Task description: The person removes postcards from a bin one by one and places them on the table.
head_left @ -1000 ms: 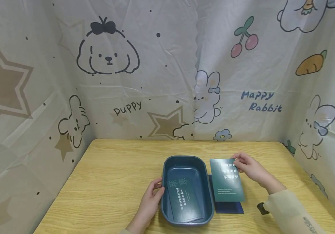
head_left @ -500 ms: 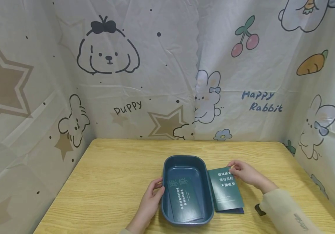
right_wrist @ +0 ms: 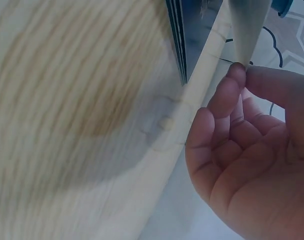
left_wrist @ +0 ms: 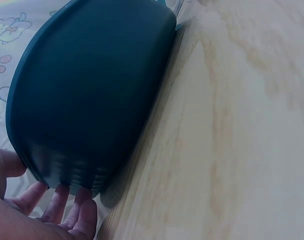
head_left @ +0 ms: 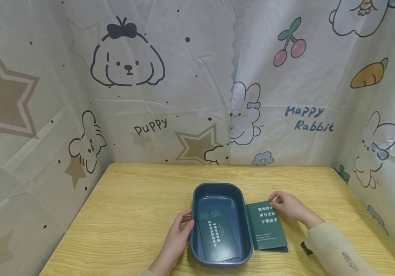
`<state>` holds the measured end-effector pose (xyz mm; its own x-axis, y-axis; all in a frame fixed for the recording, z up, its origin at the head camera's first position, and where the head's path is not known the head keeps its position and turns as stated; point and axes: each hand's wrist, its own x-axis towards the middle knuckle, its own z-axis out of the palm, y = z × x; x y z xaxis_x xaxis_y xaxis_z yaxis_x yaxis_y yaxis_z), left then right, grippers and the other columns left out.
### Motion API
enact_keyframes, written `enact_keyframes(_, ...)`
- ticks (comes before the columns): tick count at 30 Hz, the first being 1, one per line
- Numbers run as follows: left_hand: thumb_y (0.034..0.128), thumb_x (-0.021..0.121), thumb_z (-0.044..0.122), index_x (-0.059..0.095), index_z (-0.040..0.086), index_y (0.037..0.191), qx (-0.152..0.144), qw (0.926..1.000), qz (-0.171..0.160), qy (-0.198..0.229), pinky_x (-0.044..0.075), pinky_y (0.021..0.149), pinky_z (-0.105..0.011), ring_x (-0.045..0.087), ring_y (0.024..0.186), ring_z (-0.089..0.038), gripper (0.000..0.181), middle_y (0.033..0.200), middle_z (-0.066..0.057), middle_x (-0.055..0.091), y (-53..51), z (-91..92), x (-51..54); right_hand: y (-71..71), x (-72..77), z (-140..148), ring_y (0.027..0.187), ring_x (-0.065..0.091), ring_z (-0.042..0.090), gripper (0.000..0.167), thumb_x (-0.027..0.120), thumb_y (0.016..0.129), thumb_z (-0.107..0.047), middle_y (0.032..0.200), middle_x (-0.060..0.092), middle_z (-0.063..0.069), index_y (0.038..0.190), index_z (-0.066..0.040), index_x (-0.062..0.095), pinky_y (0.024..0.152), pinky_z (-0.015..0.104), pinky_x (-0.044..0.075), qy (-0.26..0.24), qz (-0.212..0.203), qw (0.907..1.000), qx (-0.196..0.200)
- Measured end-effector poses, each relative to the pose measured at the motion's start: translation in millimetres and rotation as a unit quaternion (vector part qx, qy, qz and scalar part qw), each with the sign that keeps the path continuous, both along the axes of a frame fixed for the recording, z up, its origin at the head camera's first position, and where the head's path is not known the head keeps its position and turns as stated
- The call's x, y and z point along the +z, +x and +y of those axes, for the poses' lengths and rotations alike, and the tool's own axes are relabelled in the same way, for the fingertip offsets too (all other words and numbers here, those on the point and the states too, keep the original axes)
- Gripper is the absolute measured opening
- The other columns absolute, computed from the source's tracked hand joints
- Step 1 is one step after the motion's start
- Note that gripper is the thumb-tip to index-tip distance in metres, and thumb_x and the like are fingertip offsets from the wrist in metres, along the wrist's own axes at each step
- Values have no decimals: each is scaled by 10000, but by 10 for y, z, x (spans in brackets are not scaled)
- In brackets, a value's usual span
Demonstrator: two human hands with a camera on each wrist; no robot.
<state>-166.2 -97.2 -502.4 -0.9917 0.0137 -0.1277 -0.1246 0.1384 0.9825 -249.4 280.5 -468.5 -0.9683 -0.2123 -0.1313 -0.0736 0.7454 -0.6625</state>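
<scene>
A dark blue-green tray (head_left: 221,193) stands on the table, a green booklet (head_left: 219,241) with white lettering lying in it. My left hand (head_left: 176,235) holds the tray's left wall; the left wrist view shows the thumb at the rim and the fingers (left_wrist: 57,202) against the outside. Right of the tray, a green card (head_left: 268,230) with white writing lies over a dark blue item (head_left: 280,249). My right hand (head_left: 288,206) pinches the card's upper right corner between thumb and fingers. In the right wrist view the hand (right_wrist: 252,140) pinches its pale underside (right_wrist: 248,30).
The wooden table (head_left: 142,199) reaches back to a curtain (head_left: 190,76) printed with cartoon animals, which also hangs at both sides. A small black object (head_left: 306,248) shows beside the right sleeve (head_left: 335,245).
The right hand has brought the green card down and slightly towards me, so it now covers most of the dark blue item. The left hand and tray stay put.
</scene>
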Motion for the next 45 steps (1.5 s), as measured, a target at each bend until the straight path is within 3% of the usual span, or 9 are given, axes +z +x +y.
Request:
enact_keyframes(10,1088,518,249,479,76,1497,29,10000,-42,6,541,1045,-479,589,1281,-352,446,1413,-197,526,29,0,44,-14,3,-63,750,538,166,72,666,966,-70,843,608,43,1021,-36,634,651,296,452,592,381,9975,89)
enact_keyframes(21,1086,516,273,473,92,1504,-9,9999,-105,-8,547,1042,-474,577,1306,-376,458,1430,-192,515,28,-9,43,-28,-28,-96,778,527,175,56,669,962,-65,846,588,31,1004,-44,638,675,311,446,1039,342,9940,-16)
enact_keyframes(45,1087,519,253,474,79,1500,-38,10000,-46,50,568,1002,-456,595,1275,-347,451,1406,-198,522,36,-9,42,-21,-119,-147,782,535,179,51,687,954,-47,842,582,38,985,-29,649,704,332,482,1217,371,9918,-65)
